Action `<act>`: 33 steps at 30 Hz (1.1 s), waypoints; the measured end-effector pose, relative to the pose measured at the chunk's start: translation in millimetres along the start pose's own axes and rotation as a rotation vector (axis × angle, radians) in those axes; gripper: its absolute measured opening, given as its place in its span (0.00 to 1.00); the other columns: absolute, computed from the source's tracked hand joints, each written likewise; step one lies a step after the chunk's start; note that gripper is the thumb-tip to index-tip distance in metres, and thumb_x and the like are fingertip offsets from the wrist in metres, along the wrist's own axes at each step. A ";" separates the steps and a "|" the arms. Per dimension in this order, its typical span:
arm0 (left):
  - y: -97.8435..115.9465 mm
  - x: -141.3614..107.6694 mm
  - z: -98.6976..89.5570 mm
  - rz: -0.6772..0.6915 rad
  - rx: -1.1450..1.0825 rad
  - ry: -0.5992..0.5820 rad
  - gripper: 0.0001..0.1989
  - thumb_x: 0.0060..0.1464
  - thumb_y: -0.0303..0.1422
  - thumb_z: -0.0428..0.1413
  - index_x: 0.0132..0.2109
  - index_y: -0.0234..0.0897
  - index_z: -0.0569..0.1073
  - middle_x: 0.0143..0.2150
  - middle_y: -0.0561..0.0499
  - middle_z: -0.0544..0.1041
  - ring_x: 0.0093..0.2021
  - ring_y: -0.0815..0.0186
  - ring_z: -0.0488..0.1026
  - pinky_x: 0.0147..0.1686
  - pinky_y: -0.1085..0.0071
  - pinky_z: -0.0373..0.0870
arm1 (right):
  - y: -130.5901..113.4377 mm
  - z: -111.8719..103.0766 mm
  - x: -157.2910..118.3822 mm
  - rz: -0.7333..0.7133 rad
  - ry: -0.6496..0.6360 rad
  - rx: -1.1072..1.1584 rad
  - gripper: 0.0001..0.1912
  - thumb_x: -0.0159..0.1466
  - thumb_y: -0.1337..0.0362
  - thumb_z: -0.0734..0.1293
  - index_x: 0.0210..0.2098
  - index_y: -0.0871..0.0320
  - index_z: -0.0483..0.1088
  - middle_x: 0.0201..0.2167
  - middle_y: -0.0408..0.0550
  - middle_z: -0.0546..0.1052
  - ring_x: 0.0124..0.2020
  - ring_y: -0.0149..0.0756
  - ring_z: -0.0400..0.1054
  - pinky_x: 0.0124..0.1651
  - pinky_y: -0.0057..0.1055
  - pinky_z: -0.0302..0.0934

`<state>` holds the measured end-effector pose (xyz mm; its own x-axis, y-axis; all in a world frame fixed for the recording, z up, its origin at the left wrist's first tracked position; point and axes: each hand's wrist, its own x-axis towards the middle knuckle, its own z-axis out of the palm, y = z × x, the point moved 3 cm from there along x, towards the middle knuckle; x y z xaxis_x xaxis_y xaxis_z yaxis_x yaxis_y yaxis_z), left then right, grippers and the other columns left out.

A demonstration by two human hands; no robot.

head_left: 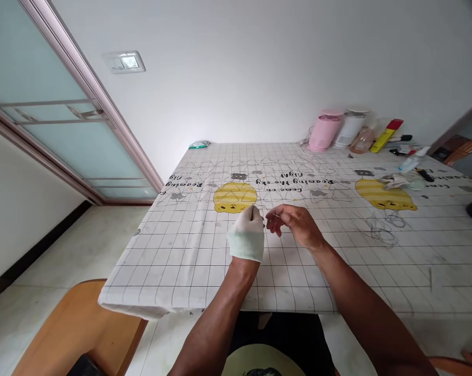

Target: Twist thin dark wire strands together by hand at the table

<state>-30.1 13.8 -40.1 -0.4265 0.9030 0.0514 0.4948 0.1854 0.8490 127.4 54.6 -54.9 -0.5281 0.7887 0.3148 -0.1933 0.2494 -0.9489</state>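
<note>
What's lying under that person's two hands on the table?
Under the gloved left hand and bare right hand lies a grid-patterned tablecloth with a yellow cartoon print. The tabletop beneath is covered, so unseen.

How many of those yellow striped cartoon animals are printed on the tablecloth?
2. One yellow cartoon print lies just beyond the gloved left hand; the other yellow print is toward the right, near the clutter. More may be hidden past the frame's right edge.
</note>
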 end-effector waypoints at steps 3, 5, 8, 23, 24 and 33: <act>-1.4 2.4 0.0 0.017 0.003 0.012 0.16 0.66 0.37 0.47 0.29 0.42 0.66 0.28 0.56 0.77 0.29 0.66 0.71 0.31 0.70 0.60 | 5.5 6.2 0.3 0.002 -0.006 0.052 0.23 0.69 0.46 0.71 0.47 0.60 0.80 0.35 0.54 0.82 0.32 0.40 0.75 0.29 0.33 0.66; -1.4 3.2 -0.5 0.011 -0.004 -0.005 0.16 0.66 0.37 0.47 0.29 0.42 0.68 0.27 0.56 0.77 0.30 0.66 0.72 0.31 0.70 0.60 | 8.4 9.1 0.0 0.022 0.007 0.043 0.20 0.66 0.49 0.74 0.46 0.59 0.81 0.32 0.51 0.81 0.29 0.37 0.73 0.27 0.32 0.65; -3.2 4.3 -0.8 -0.064 -0.160 -0.097 0.13 0.65 0.37 0.49 0.36 0.43 0.76 0.29 0.55 0.77 0.29 0.66 0.74 0.32 0.71 0.66 | 8.7 10.5 -0.2 0.043 0.059 -0.017 0.13 0.68 0.53 0.74 0.42 0.58 0.81 0.27 0.46 0.78 0.25 0.33 0.69 0.26 0.31 0.64; -22.8 28.6 -12.1 -0.093 -0.487 -0.373 0.11 0.57 0.39 0.60 0.35 0.34 0.80 0.33 0.46 0.82 0.28 0.68 0.74 0.30 0.73 0.73 | 8.8 1.7 4.5 0.171 0.177 0.072 0.20 0.69 0.45 0.71 0.38 0.57 0.70 0.37 0.56 0.84 0.28 0.43 0.80 0.22 0.30 0.68; -23.1 28.6 -12.1 -0.086 -0.433 -0.365 0.11 0.58 0.38 0.60 0.34 0.35 0.80 0.33 0.47 0.82 0.28 0.68 0.75 0.30 0.73 0.72 | 10.8 0.7 5.0 0.193 0.196 0.089 0.21 0.68 0.45 0.72 0.39 0.57 0.70 0.37 0.56 0.84 0.29 0.44 0.81 0.22 0.30 0.68; -32.8 21.9 -3.1 -0.083 -0.264 -0.390 0.10 0.58 0.35 0.57 0.31 0.37 0.78 0.29 0.49 0.81 0.26 0.69 0.74 0.26 0.74 0.68 | 24.6 -7.9 7.4 0.255 0.312 0.241 0.20 0.64 0.47 0.76 0.37 0.57 0.71 0.38 0.55 0.84 0.37 0.47 0.83 0.30 0.32 0.74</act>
<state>-58.0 26.3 -65.2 -0.1158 0.9768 -0.1802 0.2403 0.2036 0.9491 125.3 71.0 -76.1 -0.3165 0.9484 0.0162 -0.2959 -0.0825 -0.9517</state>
